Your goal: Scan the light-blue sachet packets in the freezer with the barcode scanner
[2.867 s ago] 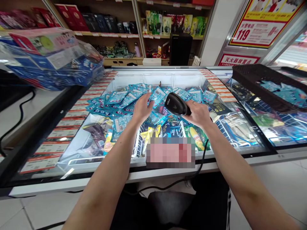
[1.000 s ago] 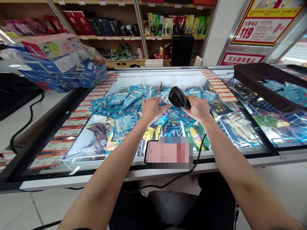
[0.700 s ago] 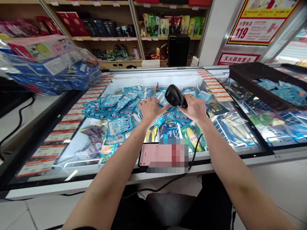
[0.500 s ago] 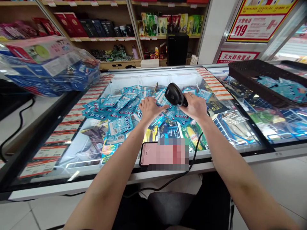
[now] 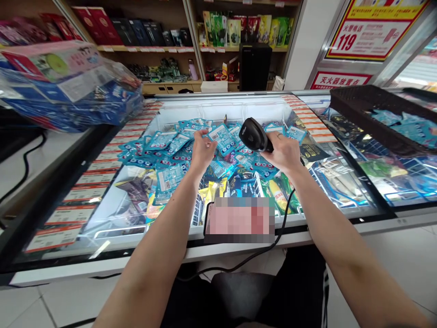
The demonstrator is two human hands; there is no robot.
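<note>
My right hand [image 5: 284,150] is wrapped round the handle of a black barcode scanner [image 5: 253,135], its head pointing left. A black cable runs from it down to the counter's front edge. Between thumb and fingers, my left hand [image 5: 203,150] pinches the left edge of a blue packet [image 5: 222,139] whose barcode faces up. Many similar blue packets [image 5: 163,140] lie in a loose pile on the glass top, around and left of both hands. A phone [image 5: 239,221], its screen blurred out, rests at the front edge between my forearms.
The glass-topped freezer [image 5: 119,200] holds colourful packages, with price labels [image 5: 73,214] along its left side. Plastic-wrapped boxes [image 5: 75,86] stand at the left. A dark basket [image 5: 368,123] with blue packets sits at the right. Shelves of goods [image 5: 150,48] line the back.
My left hand was spread over the pile and is now closed on a packet, raised with its barcode showing. My right hand still holds the scanner. The view has shifted slightly.
</note>
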